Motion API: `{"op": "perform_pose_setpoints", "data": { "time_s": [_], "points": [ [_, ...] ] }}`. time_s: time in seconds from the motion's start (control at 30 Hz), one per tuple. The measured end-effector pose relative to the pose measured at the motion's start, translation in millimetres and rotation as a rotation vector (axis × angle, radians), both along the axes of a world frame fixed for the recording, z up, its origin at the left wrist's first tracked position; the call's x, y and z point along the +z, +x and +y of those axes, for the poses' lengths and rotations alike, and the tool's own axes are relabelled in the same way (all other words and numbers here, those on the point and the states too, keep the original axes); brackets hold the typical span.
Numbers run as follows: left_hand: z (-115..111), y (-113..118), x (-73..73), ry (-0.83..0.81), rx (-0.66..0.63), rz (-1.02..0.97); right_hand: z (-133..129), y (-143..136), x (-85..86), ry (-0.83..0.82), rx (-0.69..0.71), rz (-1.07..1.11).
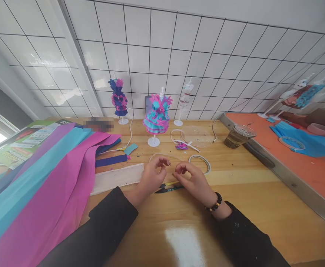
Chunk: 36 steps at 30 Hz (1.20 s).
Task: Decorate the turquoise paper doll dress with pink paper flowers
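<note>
Above the wooden table (234, 207), my left hand (154, 174) curls with thumb and index finger near each other; anything between them is too small to make out. To its right, my right hand (192, 180) is pinched in a similar way, and what it holds, if anything, is too small to tell. A small gap parts the two hands. Below and between them lie dark scissors (169, 188). A white tape roll (208, 165) rests just behind my right hand. Left of my left hand lies a white strip (118, 178).
Purple, blue and pink sheets (76, 178) cover the left side. A pink-and-blue paper dress (156, 115) on a stand is in the middle, with a dark blue one (119, 98) behind left. A brown cup (236, 137) stands near the orange table (298, 163).
</note>
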<state>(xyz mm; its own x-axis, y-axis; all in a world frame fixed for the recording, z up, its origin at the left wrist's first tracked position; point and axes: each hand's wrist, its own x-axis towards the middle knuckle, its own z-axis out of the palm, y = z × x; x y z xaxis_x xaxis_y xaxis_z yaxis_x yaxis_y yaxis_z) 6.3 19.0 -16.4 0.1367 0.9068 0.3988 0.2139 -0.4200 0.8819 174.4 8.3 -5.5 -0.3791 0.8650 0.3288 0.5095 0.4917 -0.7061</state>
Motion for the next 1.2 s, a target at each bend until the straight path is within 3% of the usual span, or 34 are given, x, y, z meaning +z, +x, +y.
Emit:
{"op": "perform_pose_setpoints", "data": {
  "time_s": [0.1,0.37,0.93,1.2],
  "points": [
    [3.0,3.8,-5.2,-0.151,-0.078,-0.084,2.1,0.0,-1.1,0.068,-0.089,0.043],
    [5.0,1.0,-13.8,-0.184,-0.067,0.011,2.3,-2.2,-6.6,0.137,-0.095,-0.031],
    [3.0,2.4,-11.0,-0.007,-0.089,0.189,-1.0,-7.4,0.6,0.151,-0.124,-0.007],
    [1.3,3.1,-8.2,0.036,-0.097,0.236,2.1,-4.1,-5.1,0.156,-0.172,-0.009]
  ]
}}
